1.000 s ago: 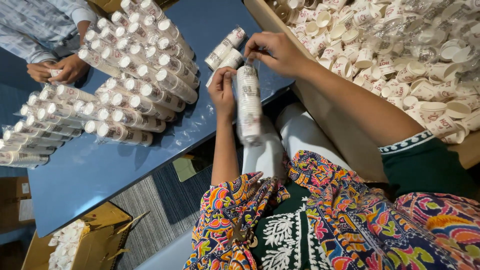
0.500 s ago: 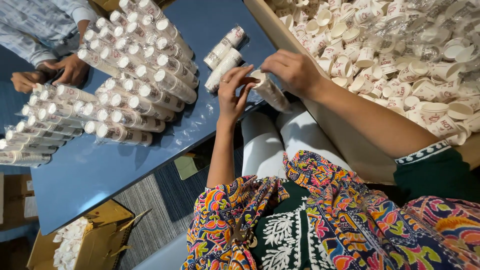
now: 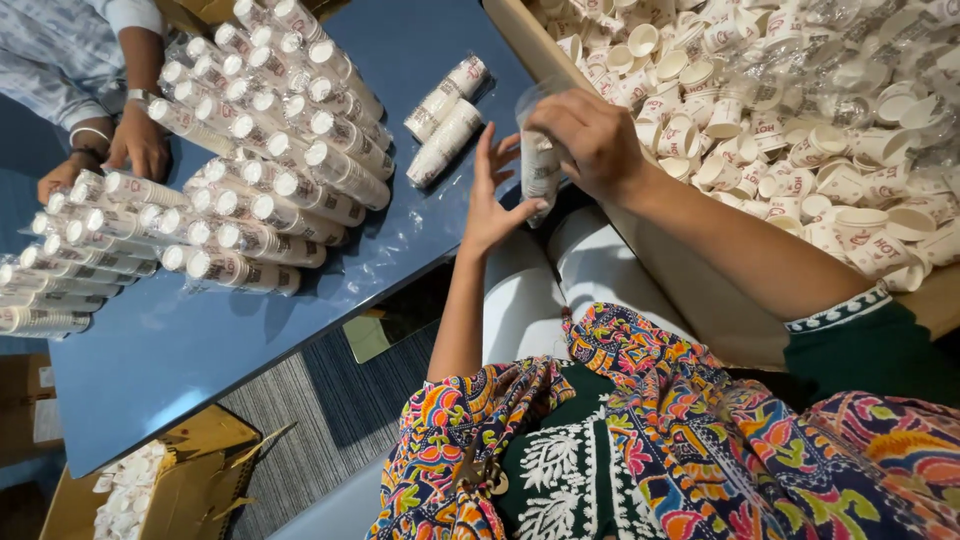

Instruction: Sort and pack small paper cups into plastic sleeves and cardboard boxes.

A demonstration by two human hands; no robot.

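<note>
My right hand [image 3: 595,140] grips the top of a short stack of paper cups [image 3: 540,170] in a clear plastic sleeve, held upright over the edge of the blue table [image 3: 200,350]. My left hand [image 3: 492,200] is beside the stack with its fingers spread, and only the thumb touches the lower part of the stack. Two more wrapped stacks [image 3: 446,120] lie side by side on the table just left of my hands.
A large pile of wrapped cup stacks [image 3: 270,160] covers the table's left part. A cardboard box of loose white paper cups [image 3: 780,120] is on the right. Another person's hands [image 3: 135,140] rest at the top left. An open carton [image 3: 150,490] stands on the floor.
The wrapped stack has been turned from lying across my hands to upright. My right hand moved onto its top, and my left hand opened its fingers.
</note>
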